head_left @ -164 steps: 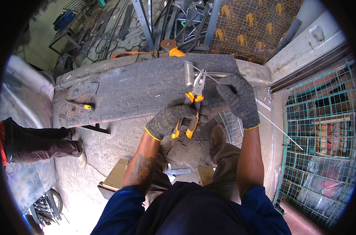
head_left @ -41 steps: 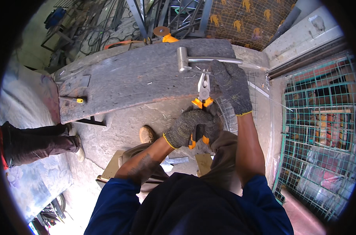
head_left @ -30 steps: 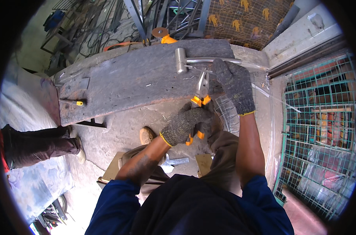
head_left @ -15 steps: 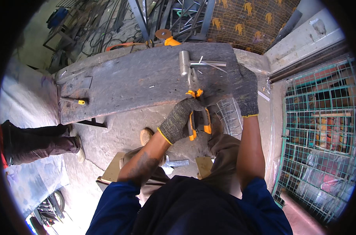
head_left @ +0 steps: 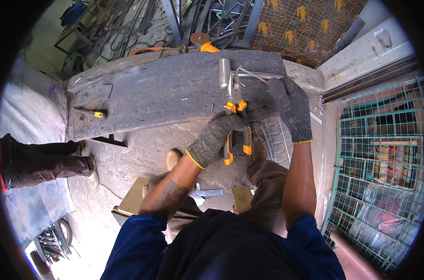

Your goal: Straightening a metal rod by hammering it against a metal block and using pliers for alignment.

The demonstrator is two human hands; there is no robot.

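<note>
Orange-handled pliers [head_left: 235, 126] sit clamped in my left hand [head_left: 216, 137]; my right hand [head_left: 293, 107] pins the stiff, springy wire [head_left: 256, 74] flat, best held near the nose.

Workbench [head_left: 151, 98] rough weathered wood; pliers [head_left: 235, 121] metal, glossy orange plastic grips; gloves knitted grey cloth; cylinder [head_left: 224, 73] smooth metal.

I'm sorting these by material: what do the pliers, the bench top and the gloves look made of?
Pliers: grey steel head by its dull sheen, orange-and-black grip sleeves, probably plastic. Bench top: seemingly weathered grey wood, grain lines showing. Gloves on left hand and right hand: dark speckled knit fabric, yellow cuff trim.
</note>
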